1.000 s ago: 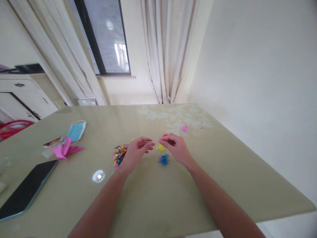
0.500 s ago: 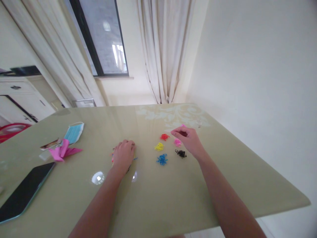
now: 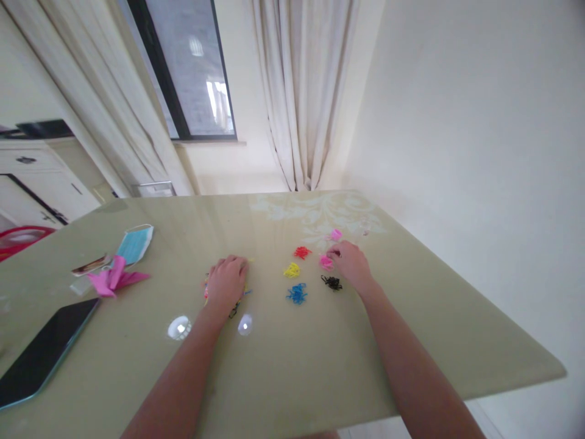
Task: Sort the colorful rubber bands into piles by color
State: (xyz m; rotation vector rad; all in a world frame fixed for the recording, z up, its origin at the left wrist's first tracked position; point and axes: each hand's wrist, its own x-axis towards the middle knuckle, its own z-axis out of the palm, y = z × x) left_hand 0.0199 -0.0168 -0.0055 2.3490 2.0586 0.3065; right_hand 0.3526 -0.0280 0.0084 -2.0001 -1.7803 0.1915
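Observation:
My left hand [image 3: 227,281] lies palm down over a mixed pile of small coloured rubber bands [image 3: 234,310], fingers spread on it. Most of that pile is hidden; blue, yellow, black and reddish bits stick out around the hand. My right hand [image 3: 351,262] is at the right edge of a small pink pile [image 3: 326,262], thumb and finger pinched together; what is between them is too small to make out. Close by are separate piles: red [image 3: 302,252], yellow [image 3: 291,270], blue [image 3: 297,294] and black [image 3: 331,283]. Beyond the right hand lies another pink thing [image 3: 336,235].
On the left of the glossy table [image 3: 283,378] lie a dark phone or tablet [image 3: 46,350], a pink folded paper bird [image 3: 114,279] and a blue face mask [image 3: 134,245]. A wall [image 3: 470,183] runs along the table's right side.
My right hand has come down and slightly toward me, to the pink pile, uncovering the farther pink thing. My left hand stays over the mixed pile.

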